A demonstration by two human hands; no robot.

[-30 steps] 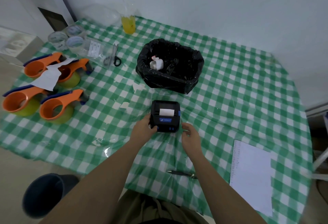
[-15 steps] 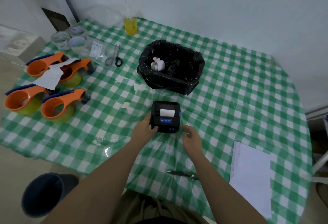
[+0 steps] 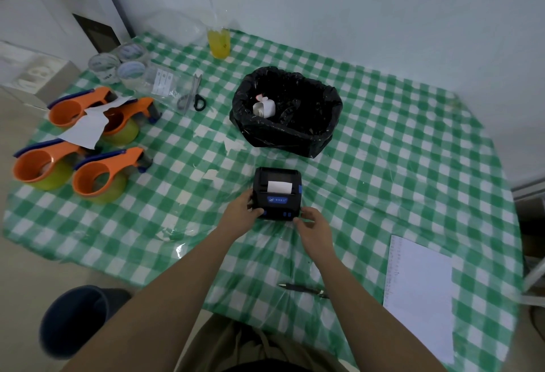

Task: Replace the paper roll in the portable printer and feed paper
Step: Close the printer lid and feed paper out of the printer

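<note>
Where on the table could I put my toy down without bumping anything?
The biggest bare patch is right of the black bin and printer, above the white sheet. A smaller one lies between the tape holders and the printer. The far left corner is crowded.

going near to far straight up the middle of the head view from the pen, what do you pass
pen → right hand → portable printer, with a strip of white paper showing at its slot → black bin bag → white paper roll lying inside the bag
</note>
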